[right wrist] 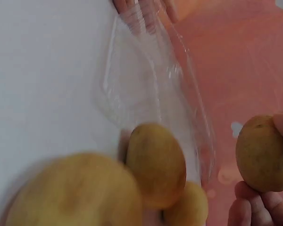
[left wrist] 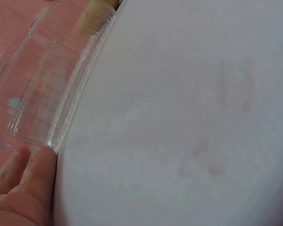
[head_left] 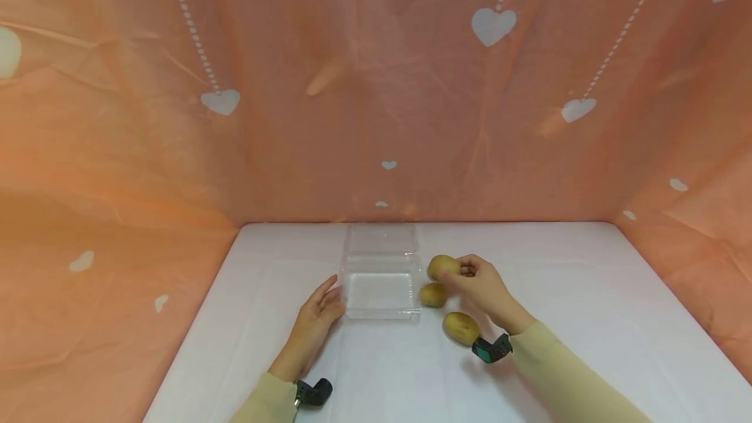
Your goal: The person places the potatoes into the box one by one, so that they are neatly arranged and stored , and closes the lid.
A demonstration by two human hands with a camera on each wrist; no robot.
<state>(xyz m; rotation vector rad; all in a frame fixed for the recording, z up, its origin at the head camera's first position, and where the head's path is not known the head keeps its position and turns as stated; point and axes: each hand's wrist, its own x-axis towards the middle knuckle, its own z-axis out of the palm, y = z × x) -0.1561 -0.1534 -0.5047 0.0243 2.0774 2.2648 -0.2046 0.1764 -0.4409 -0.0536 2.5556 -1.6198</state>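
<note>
**One held potato (head_left: 442,267) just beside a clear box (head_left: 380,313), loose potatoes crowding close**

Right of centre in the head view: held potato pinched between thumb and curled fingers (right wrist: 240,212) of the right hand (head_left: 484,286). Left of centre: left hand (head_left: 316,320), fingers slightly spread and loosely bent, with hold of nothing, at the left side of the box; actual contact hard to tell. Lid (head_left: 382,239) folded back towards the top of the frame.

Likeliest trouble: a slip, given the rounded shape and a grip on one side only. Next: a knock against the near potato (head_left: 433,295), just below, perhaps enough for a roll across the surface (head_left: 540,260). Similar risk for the lower potato (head_left: 461,329), close to the wrist camera (head_left: 492,348). Also possible: a skid of the thin, light-looking box after a bump, with only loose support at the left.

At bottom centre of the right wrist view, partly behind another: a fourth potato (right wrist: 193,205), not discernible in the head view, probably covered there by the right hand or the held potato. Clearer there too: thumb and fingertips on opposite sides. In the left wrist view: fingertips by the box's corner, lower left, and a blurred potato (left wrist: 95,16) at the top edge, identity uncertain. Full lid-and-base layout readable only in the head view.
</note>
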